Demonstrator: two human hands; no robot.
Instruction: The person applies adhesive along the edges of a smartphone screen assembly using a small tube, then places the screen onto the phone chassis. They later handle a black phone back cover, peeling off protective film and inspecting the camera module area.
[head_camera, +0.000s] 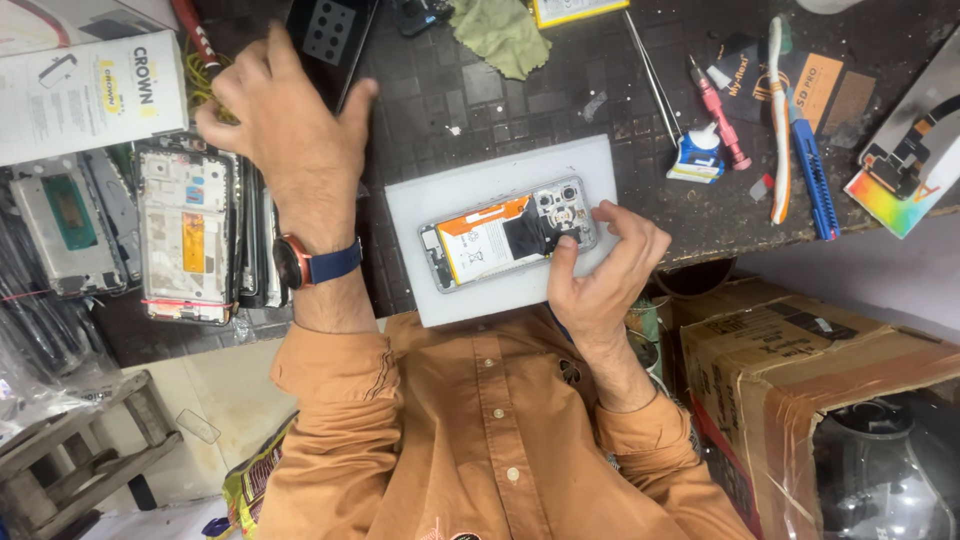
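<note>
Opened phone (508, 241) on white mat (440, 200), right hand (605, 270) at its camera end; left hand (285, 115) away over the bench.

The phone lies back-off and flat, tilted slightly, near the middle of a smooth white rectangular mat; an orange-and-white battery label and a black patch show inside its pale frame. The right hand's fingertips (603, 212) and thumb touch the camera end, curled loosely about that edge, not clamped. The left hand, wearing a watch on a blue strap, hovers with fingers spread, holding nothing, above a dark phone (330, 40). The mat's near edge reaches the bench edge; bare mat is open above and left of the phone. Surrounding: dark gridded bench mat (450, 100), stripped phone frames (185, 235), green cloth (500, 35), blue knife (812, 170), pink screwdriver (722, 118).
</note>
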